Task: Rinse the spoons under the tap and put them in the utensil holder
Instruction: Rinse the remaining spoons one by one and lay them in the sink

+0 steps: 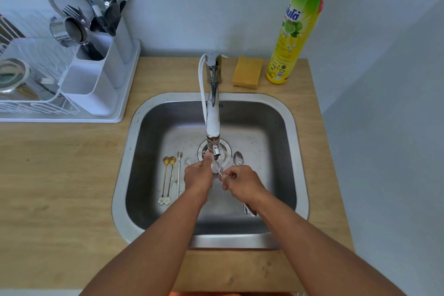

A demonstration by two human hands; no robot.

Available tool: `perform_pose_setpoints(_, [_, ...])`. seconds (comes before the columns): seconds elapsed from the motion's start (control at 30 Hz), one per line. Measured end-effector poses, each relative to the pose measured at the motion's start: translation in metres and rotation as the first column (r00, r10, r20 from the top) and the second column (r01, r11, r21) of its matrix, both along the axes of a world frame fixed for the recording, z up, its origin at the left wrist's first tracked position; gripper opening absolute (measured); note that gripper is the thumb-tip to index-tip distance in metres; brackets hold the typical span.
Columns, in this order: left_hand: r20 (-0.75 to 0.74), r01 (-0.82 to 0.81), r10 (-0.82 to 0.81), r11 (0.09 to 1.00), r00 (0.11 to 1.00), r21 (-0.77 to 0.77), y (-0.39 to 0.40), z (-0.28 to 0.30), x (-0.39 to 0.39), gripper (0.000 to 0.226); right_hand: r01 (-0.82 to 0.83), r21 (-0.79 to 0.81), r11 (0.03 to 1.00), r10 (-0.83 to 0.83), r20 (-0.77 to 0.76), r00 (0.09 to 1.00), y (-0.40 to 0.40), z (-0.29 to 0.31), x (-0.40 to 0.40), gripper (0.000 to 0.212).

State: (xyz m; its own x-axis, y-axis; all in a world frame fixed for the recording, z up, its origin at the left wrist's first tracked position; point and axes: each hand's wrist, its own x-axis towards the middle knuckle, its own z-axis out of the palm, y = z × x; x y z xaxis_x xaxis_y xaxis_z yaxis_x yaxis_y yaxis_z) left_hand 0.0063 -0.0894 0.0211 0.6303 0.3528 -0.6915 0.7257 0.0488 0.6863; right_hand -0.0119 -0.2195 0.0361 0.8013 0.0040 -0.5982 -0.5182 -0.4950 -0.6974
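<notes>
— So, what do the fingers hold now?

— The right hand (242, 181) pinches the handle of a spoon (216, 168) under the tap (213, 122); the left hand (198, 176) rubs its bowl with curled fingers.

— And how much is left?

— I think most of it. Two gold spoons (167, 176), a pale one (179, 170) and a steel spoon (238, 158) lie in the sink (134, 151). The utensil holder (96, 79) waits on the bench (60, 163).

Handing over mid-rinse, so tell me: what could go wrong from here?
The wet spoon under the tap is only pinched by the right hand and might slip onto the spoons lying in the sink. The utensil holder sits away to the left, so carrying it there may drip on the wooden counter.
</notes>
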Motion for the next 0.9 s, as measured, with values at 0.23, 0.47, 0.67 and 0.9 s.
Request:
perform_pose_setpoints(0.23, [-0.073, -0.068, 0.033, 0.825, 0.997, -0.56, 0.012, 0.0, -0.005, 0.033, 0.089, 0.068, 0.994, -0.089, 0.0, 0.996, -0.002, 0.0, 0.004, 0.014])
perform_pose_setpoints(0.47, [-0.08, -0.019, -0.009, 0.938, 0.997, -0.346, -0.002, 0.002, -0.005, 0.02, -0.002, 0.002, 1.0, 0.002, 0.027, 1.0, -0.008, 0.001, -0.001, 0.014])
perform_pose_setpoints(0.67, [-0.102, -0.126, 0.104, 0.963, 0.989, -0.237, -0.007, 0.008, 0.008, 0.029, -0.023, -0.029, 0.999, 0.024, 0.061, 0.998, -0.004, 0.0, -0.003, 0.015])
perform_pose_setpoints(0.9, [-0.113, -0.101, 0.034, 0.735, 0.993, -0.671, 0.013, 0.004, -0.013, 0.042, 0.083, 0.209, 0.974, -0.074, -0.051, 0.996, -0.007, 0.009, -0.004, 0.014])
